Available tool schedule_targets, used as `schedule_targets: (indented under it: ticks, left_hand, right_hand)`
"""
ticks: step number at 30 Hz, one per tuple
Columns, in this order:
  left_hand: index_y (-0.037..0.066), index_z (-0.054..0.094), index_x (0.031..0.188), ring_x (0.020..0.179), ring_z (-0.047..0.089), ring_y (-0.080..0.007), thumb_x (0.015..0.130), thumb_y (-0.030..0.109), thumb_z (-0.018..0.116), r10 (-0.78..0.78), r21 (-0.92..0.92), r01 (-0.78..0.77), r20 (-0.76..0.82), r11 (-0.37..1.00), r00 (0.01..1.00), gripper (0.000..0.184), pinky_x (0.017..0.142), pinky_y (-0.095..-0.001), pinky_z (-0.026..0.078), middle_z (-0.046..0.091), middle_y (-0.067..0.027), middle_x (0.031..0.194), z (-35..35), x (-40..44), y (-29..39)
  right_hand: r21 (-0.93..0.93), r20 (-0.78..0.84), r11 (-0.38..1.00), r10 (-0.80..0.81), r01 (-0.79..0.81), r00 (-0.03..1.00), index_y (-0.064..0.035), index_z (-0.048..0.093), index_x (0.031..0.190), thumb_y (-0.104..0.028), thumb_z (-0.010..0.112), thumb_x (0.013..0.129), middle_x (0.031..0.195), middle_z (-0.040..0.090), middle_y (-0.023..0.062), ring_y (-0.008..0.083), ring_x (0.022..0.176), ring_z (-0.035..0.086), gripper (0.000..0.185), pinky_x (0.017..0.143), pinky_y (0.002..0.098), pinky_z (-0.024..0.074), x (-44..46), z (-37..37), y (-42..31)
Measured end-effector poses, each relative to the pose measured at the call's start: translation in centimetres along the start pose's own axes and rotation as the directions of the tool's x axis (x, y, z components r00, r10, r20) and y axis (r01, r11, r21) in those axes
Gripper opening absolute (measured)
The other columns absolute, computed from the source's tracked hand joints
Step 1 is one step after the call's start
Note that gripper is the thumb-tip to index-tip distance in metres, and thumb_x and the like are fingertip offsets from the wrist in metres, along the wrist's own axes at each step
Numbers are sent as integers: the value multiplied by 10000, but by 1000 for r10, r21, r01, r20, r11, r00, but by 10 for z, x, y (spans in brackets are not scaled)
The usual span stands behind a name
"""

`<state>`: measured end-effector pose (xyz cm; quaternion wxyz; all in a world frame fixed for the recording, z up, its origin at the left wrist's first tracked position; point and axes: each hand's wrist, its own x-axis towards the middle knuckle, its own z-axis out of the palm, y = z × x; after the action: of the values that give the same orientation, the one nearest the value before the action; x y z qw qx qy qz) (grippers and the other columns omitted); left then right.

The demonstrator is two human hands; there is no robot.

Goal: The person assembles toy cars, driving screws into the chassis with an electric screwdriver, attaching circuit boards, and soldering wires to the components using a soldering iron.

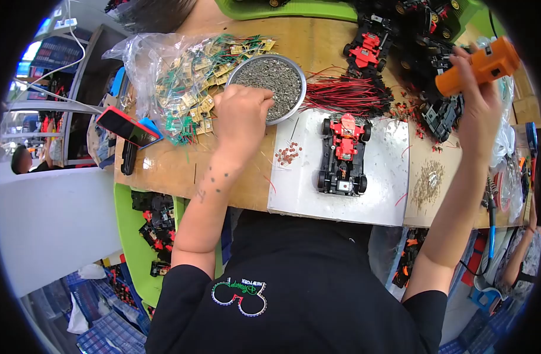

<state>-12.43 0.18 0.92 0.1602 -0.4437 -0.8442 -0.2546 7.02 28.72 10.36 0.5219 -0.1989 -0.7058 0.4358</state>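
My left hand [242,113] reaches over the near left rim of a round metal bowl [303,88] full of small grey screws [276,79]. Its fingers are pinched together, and whatever they may hold is hidden. Raised at the right, my right hand [480,97] is wrapped round an orange electric screwdriver [482,66]. Between my hands, a red and black toy car chassis [344,150] with four wheels lies on a white board [379,200]. Small copper-coloured discs [287,154] lie on the board left of the chassis.
Behind the board lies a bundle of red and black wires [347,95]. Wired circuit boards [197,82] spread at the left beside a phone [129,127]. More chassis [366,50] are at the back right. Loose screws [428,183] and a blue-handled soldering iron [492,227] are at the right.
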Motion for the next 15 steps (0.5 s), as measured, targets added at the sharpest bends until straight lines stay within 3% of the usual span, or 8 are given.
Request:
schedule_targets:
  ticks: [1,3,4,8,9,11,13,15]
  left_hand:
    - [151,761,898,871,598,-226,785,176,746,19,21,-19,-7,1000,1000,117,798,-414,384,689,-15,772,5,-2,-2]
    - [151,764,906,872,594,-224,776,166,743,36,42,-35,-19,998,999,133,789,-414,389,684,-14,767,8,0,-2]
    - [144,756,884,868,589,-222,767,152,736,94,105,-96,17,990,995,119,794,-414,389,679,-13,762,9,-1,-2]
    - [154,739,877,906,579,-196,793,182,739,118,319,-171,181,932,976,88,834,-398,368,694,8,806,8,4,2]
    - [154,739,877,906,579,-196,793,182,739,120,314,-173,180,934,976,88,834,-398,368,694,8,806,9,4,2]
    - [149,717,848,887,586,-194,807,181,731,117,232,-125,50,965,992,54,840,-396,368,690,10,797,11,2,1]
    - [143,714,845,862,592,-200,813,179,730,90,205,-94,31,974,995,51,842,-395,371,689,8,795,12,0,1]
    - [137,710,841,837,598,-206,819,176,729,57,180,-58,10,982,998,49,844,-394,375,689,6,793,14,-2,1]
  right_hand:
    - [16,108,997,73,-75,991,5,570,1273,-147,746,891,1100,673,68,129,997,632,447,919,246,471,1,3,3]
    - [-36,146,996,91,-87,985,28,590,1244,-119,686,920,1045,674,53,123,963,636,368,942,271,463,-9,11,-2]
    - [46,143,995,76,-84,987,14,620,1186,-88,710,890,1015,687,53,108,907,656,326,855,258,510,-17,16,-4]
    - [276,225,942,132,-193,966,56,559,1220,3,629,898,1039,640,106,168,884,625,333,868,319,483,-49,30,-18]
    - [271,223,943,132,-191,966,56,559,1220,3,629,898,1039,640,106,168,884,625,333,868,319,483,-55,30,-20]
    - [489,267,832,141,-260,953,36,606,1175,5,665,866,991,656,83,143,840,629,317,788,298,515,-66,29,-25]
    - [490,255,818,197,-302,947,39,591,1189,1,644,874,1007,643,104,155,800,603,322,741,304,504,-72,28,-32]
    - [617,338,700,176,-359,925,32,580,1184,-50,624,900,984,630,110,156,772,585,299,706,295,489,-75,26,-33]
